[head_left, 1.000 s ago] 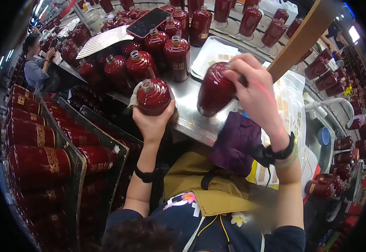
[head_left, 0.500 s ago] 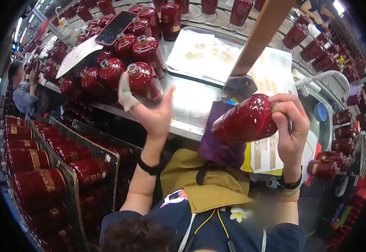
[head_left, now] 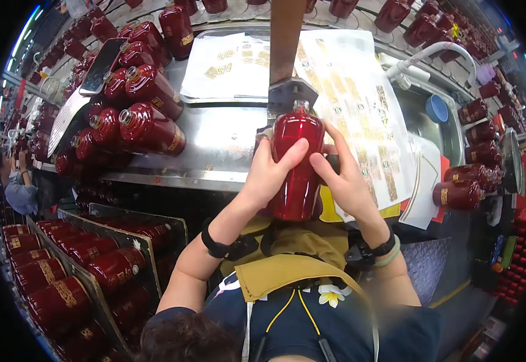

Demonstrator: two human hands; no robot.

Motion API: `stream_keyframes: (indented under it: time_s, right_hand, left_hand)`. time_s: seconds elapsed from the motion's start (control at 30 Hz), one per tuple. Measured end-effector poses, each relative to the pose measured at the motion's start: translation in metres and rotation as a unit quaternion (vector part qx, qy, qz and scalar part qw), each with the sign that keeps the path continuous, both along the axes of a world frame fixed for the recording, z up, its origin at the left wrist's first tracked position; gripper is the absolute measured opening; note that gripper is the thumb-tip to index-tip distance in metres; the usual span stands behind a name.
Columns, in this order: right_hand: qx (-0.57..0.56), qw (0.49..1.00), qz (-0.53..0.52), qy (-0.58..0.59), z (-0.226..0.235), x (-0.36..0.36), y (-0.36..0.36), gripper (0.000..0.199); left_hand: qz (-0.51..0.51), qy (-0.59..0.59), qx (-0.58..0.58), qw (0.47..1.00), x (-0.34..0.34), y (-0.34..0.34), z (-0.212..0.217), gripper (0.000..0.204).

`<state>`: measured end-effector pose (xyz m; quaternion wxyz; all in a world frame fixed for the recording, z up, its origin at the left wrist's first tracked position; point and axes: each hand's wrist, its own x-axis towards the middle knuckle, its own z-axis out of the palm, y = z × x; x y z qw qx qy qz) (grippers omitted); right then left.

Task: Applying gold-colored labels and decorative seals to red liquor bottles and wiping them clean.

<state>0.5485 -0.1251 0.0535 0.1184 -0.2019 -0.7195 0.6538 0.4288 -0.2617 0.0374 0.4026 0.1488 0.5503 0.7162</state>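
Note:
A glossy dark red glass bottle (head_left: 298,166) stands between my two hands with its clear neck pointing away from me. My left hand (head_left: 270,172) wraps its left side, thumb laid across the front. On the right side my right hand (head_left: 346,178) grips it, thumb on the front and fingers reaching behind. The bottle's visible face looks plain red. Just beyond its neck is a dark bracket (head_left: 293,95) at the foot of a brown post. Sheets of gold decals (head_left: 359,108) lie right of the bottle.
Several red bottles with gold decoration (head_left: 152,130) crowd the table's left side, with a phone (head_left: 103,66) on top. A tray (head_left: 226,99) holds more decals. To the right are a sink with a white tap (head_left: 437,47) and a blue cup (head_left: 437,108). Racked bottles (head_left: 58,298) stand lower left.
My left hand has left the bottle group and joined my right hand on the held bottle. That bottle has swung from lying sideways to neck-away, in front of me. The view has turned right.

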Motion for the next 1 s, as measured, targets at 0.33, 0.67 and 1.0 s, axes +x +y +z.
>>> stream_keyframes:
  time_s: [0.33, 0.67, 1.0]
  right_hand:
    - [-0.087, 0.996, 0.012, 0.025, -0.018, -0.026, 0.016, 0.066]
    - [0.079, 0.996, -0.039, 0.009, -0.014, -0.023, 0.005, 0.083]
    - [-0.049, 0.999, 0.011, 0.014, -0.03, -0.021, 0.017, 0.092]
  left_hand:
    - [0.075, 0.05, -0.056, 0.994, -0.011, 0.018, -0.008, 0.064]
    - [0.092, 0.32, -0.176, 0.926, -0.051, 0.016, -0.003, 0.06]
    - [0.048, 0.581, -0.198, 0.788, -0.199, 0.042, -0.048, 0.036]
